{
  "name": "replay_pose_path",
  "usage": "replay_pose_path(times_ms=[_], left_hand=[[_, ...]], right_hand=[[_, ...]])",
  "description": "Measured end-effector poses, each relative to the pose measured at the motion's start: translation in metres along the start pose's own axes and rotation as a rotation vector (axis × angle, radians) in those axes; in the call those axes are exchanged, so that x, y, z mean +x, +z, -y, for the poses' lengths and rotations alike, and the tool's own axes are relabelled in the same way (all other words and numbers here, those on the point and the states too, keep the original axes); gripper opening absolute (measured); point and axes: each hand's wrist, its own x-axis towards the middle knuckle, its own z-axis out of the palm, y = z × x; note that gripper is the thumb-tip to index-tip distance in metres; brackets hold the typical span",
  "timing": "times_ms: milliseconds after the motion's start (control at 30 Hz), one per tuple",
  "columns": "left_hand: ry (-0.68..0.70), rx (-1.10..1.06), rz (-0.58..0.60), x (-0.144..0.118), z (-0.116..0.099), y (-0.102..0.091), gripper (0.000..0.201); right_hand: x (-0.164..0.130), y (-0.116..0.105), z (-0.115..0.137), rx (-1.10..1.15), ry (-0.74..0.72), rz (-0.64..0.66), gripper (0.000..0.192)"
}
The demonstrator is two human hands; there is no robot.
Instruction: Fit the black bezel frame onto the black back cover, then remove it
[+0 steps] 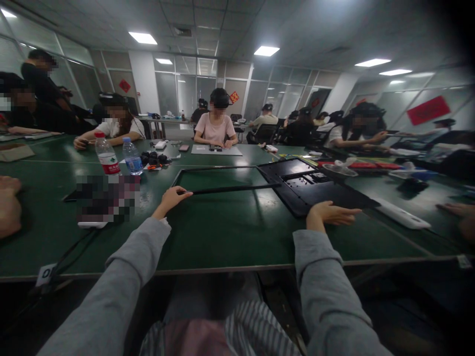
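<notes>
A thin black rectangular frame (218, 168) lies flat on the green table (222, 237) in front of me. My left hand (171, 199) grips the near bar of this frame at its left end. My right hand (330, 214) rests palm down, fingers spread, on the near edge of a black back panel (315, 188) that lies to the right of the frame and overlaps its right side. Both my arms are in grey sleeves.
Two water bottles (107, 157) stand at the left beside black parts (154, 158). A white bar (399, 214) lies right of the panel. Other people sit around the table; one person's hand (9, 205) rests at the far left, another (458, 210) at the far right.
</notes>
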Motion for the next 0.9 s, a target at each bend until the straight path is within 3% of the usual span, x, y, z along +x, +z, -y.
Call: replay_pose_path(times_ms=[100,233,300,567,667,800,900], left_hand=[[-0.002,-0.136,-0.039,0.003,0.002,0.0,0.052],[-0.045,-0.317,-0.111,0.004,-0.002,-0.001,0.061],[-0.078,-0.383,-0.144,0.003,-0.005,-0.002,0.064],[-0.128,-0.482,-0.215,0.001,-0.008,-0.006,0.068],[-0.13,-0.496,-0.228,0.0,-0.009,-0.007,0.069],[-0.114,-0.466,-0.259,-0.001,-0.009,-0.009,0.067],[-0.079,-0.392,-0.264,0.001,-0.006,-0.011,0.059]], right_hand=[[-0.001,0.003,-0.008,0.051,0.095,-0.034,0.08],[0.004,0.019,-0.023,0.065,0.552,-0.29,0.089],[0.007,0.029,-0.026,0.049,0.693,-0.385,0.088],[0.002,0.059,-0.023,0.127,0.533,-0.291,0.089],[0.003,0.071,-0.02,0.182,0.394,-0.209,0.091],[0.006,0.087,-0.014,0.343,0.201,0.065,0.088],[0.007,0.095,-0.011,0.411,0.189,0.269,0.079]])
